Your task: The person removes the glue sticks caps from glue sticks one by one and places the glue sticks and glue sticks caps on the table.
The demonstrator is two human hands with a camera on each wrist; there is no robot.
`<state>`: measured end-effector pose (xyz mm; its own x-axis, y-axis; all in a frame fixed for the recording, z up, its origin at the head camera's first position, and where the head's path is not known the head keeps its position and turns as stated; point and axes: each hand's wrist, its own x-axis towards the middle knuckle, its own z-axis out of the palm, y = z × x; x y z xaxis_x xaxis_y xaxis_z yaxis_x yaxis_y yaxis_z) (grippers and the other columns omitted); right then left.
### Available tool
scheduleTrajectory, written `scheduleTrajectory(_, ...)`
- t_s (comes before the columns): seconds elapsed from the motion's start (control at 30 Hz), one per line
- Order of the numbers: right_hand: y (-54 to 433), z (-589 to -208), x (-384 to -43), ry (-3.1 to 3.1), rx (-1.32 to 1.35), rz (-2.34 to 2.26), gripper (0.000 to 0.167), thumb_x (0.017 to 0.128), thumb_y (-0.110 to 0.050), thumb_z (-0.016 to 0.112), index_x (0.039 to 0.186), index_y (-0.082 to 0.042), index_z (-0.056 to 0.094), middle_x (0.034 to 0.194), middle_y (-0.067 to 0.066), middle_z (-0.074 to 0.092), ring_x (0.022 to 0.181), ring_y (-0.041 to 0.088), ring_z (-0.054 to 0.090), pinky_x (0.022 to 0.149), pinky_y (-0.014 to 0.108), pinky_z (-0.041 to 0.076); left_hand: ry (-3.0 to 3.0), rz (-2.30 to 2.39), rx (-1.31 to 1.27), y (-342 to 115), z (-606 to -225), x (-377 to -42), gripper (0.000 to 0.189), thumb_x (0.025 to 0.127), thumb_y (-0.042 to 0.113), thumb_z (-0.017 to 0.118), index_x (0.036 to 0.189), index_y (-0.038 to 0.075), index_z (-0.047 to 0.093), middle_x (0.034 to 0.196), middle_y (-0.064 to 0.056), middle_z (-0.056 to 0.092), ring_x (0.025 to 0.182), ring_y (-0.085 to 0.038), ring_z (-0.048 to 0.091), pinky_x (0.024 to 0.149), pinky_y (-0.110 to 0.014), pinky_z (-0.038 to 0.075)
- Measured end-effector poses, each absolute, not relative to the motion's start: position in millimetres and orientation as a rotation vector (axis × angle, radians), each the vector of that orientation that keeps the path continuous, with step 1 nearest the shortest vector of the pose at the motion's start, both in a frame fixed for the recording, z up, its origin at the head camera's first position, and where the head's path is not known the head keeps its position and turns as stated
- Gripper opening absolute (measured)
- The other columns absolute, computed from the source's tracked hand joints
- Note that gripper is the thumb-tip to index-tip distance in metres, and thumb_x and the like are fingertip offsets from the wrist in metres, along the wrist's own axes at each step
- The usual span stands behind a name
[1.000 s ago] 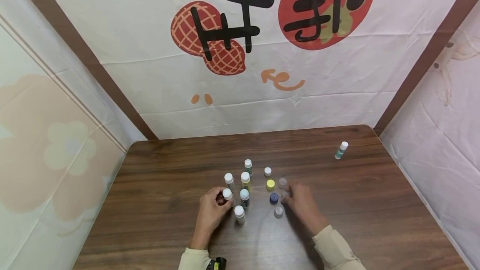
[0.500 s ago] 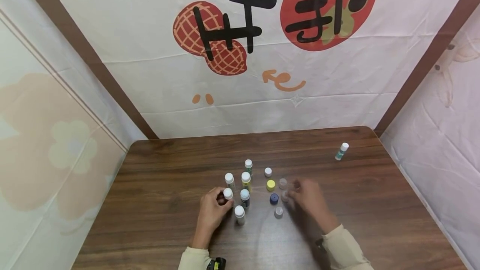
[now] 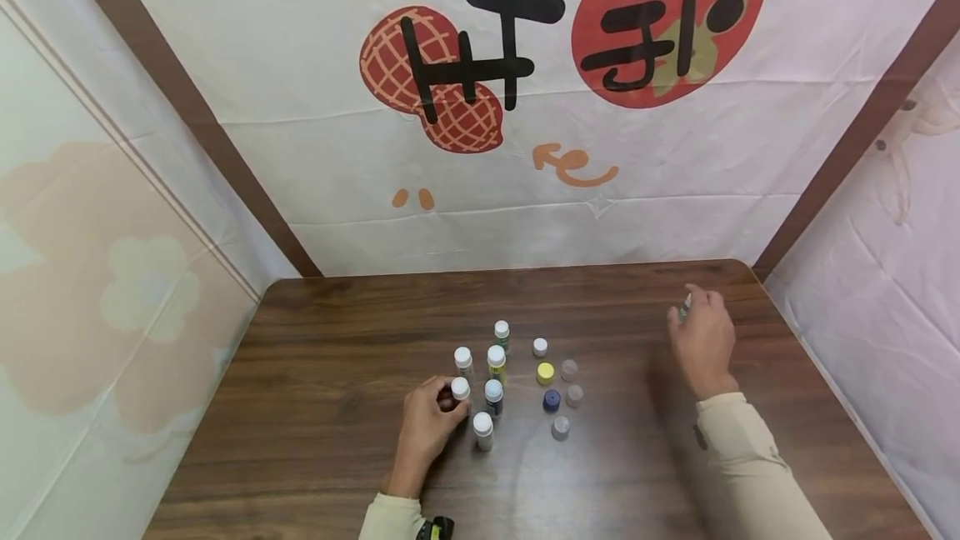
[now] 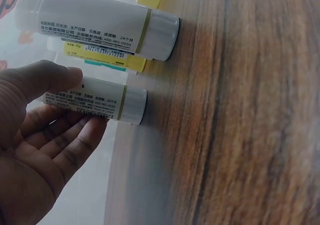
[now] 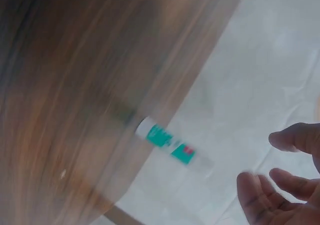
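Observation:
My left hand (image 3: pixel 426 423) grips an upright white glue stick (image 4: pixel 100 102), thumb on one side and fingers curled on the other; its base is at the wooden tabletop. At the table's far right, my right hand (image 3: pixel 703 342) reaches over a green-and-white glue stick (image 5: pixel 170 142), partly hidden behind the fingers in the head view. In the right wrist view the right hand's thumb and fingers are spread, with a gap between them and that stick. Beside the left hand stand several more upright glue sticks, among them a near white one (image 3: pixel 483 432) and a yellow-labelled one (image 3: pixel 497 363).
Right of the glue sticks lie several small caps: a white cap (image 3: pixel 540 347), a yellow cap (image 3: pixel 545 373), a dark blue cap (image 3: pixel 552 400) and clear ones such as the near clear cap (image 3: pixel 560 428). A printed cloth wall (image 3: pixel 337 232) rises behind the table.
My right hand has left the clear caps and moved right and away from me to the lone green-and-white glue stick. The left hand keeps its hold; the head view has shifted slightly.

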<state>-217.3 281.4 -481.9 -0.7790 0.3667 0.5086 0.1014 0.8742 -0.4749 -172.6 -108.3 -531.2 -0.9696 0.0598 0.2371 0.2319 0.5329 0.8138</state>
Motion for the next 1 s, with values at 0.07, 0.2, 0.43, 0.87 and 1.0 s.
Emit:
scheduleTrajectory(0.07,289.4,-483.6,-222.0,-2.451,-0.365,0.57,0.04,0.084,-0.004,0.065,0.121,0.01,0.057,0.106,0.032,0.054,0.089,0.048,0.054,0.071,0.06,0.045,-2.592,-1.408,-0.248,-109.1,-532.1,-172.3,0.021,0.073,-0.003,0.079,0.091,0.0,0.069,0.086,-0.008,0.066,0.079,-0.017,0.065,0.066,-0.028,0.055)
scheduleTrajectory(0.2,299.3,-486.2,-229.8,-2.522,-0.393,0.562,0.043,0.087,-0.004,0.061,0.126,0.01,0.053,0.114,0.034,0.05,0.094,0.051,0.052,0.072,0.063,0.045,-2.595,-1.409,-0.248,-110.5,-533.3,-172.2,0.022,0.073,-0.003,0.078,0.092,0.0,0.069,0.087,-0.008,0.067,0.08,-0.017,0.066,0.067,-0.027,0.055)
scheduleTrajectory(0.43,307.5,-493.4,-238.5,-2.593,-0.314,0.479,0.034,0.088,-0.002,0.055,0.118,0.014,0.056,0.104,0.037,0.053,0.081,0.055,0.056,0.065,0.064,0.046,-2.599,-1.411,-0.245,-109.8,-531.5,-172.4,0.022,0.073,-0.003,0.079,0.092,0.0,0.069,0.088,-0.008,0.067,0.08,-0.017,0.066,0.067,-0.027,0.055)
scheduleTrajectory(0.87,302.0,-495.0,-233.0,-2.547,-0.185,0.516,0.022,0.09,0.001,0.058,0.107,0.015,0.06,0.092,0.033,0.059,0.081,0.049,0.059,0.068,0.06,0.046,-2.598,-1.387,-0.227,-109.8,-531.7,-171.2,0.022,0.073,-0.003,0.079,0.093,0.001,0.07,0.088,-0.007,0.067,0.081,-0.017,0.064,0.067,-0.028,0.055)
scheduleTrajectory(1.0,293.9,-489.5,-226.3,-2.533,-0.168,0.619,0.024,0.09,-0.001,0.064,0.108,0.014,0.061,0.093,0.03,0.061,0.084,0.044,0.06,0.071,0.056,0.048,-2.625,-1.375,-0.223,-114.0,-532.3,-169.7,0.026,0.074,-0.001,0.08,0.098,0.0,0.07,0.093,-0.009,0.068,0.084,-0.02,0.066,0.069,-0.031,0.056)
